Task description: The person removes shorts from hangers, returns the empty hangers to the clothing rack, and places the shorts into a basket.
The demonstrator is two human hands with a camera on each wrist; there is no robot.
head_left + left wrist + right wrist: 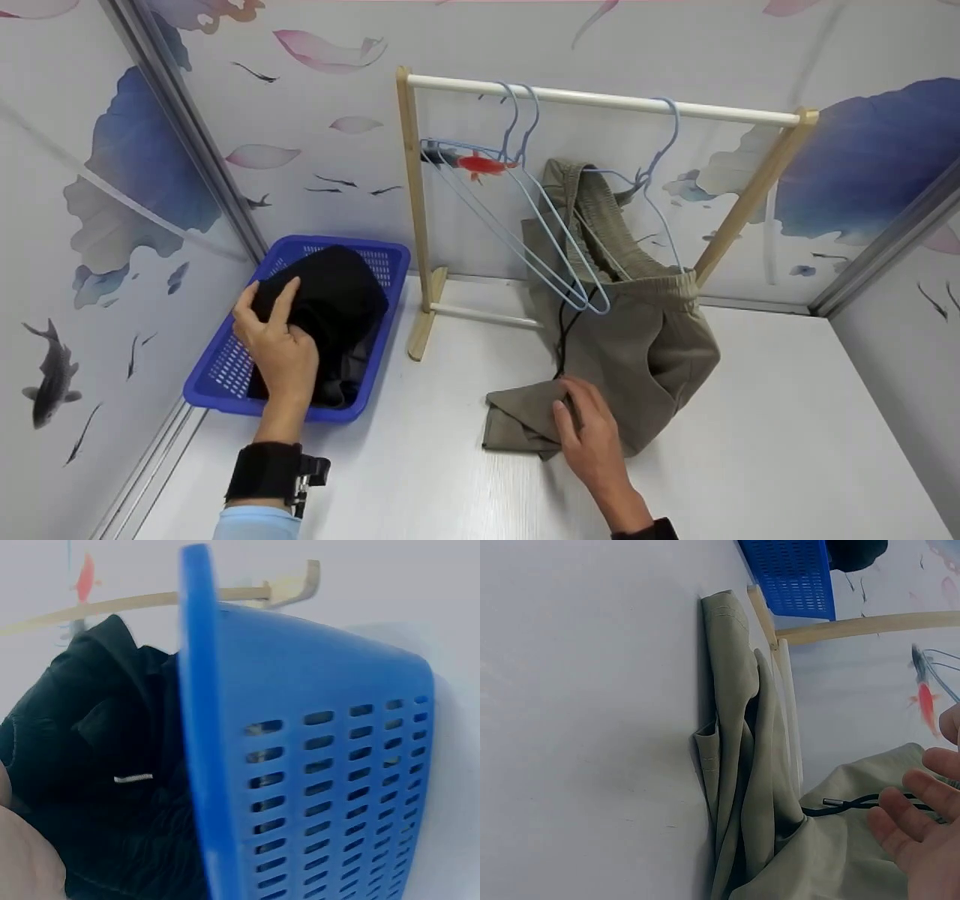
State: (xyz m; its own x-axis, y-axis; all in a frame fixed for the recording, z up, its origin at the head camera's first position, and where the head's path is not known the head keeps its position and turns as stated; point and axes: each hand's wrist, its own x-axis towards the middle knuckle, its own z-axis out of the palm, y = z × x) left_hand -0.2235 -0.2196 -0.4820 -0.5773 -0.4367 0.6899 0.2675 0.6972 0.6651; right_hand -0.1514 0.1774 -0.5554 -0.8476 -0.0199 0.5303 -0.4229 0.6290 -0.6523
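My left hand [279, 352] is at the blue basket [196, 397], its fingers holding a bunched black garment [341, 292]. The left wrist view shows the black garment [97, 727] rising above the basket rim, with only part of my hand at the edge. My right hand [596, 442] is over the olive-grey trousers [607, 345], fingers loosely bent, with no cloth between them in the right wrist view. The trousers hang by their elastic waist from a light blue hanger [664, 150], and their legs lie folded on the table. A black drawstring [862, 802] dangles near my right fingers.
A small rack with a white rail [585, 97] and wooden posts [417, 187] stands at the back. Two bare blue hangers [525, 195] hang left of the trousers. Printed wall panels [337, 112] enclose the white table [420, 465] at the back and sides.
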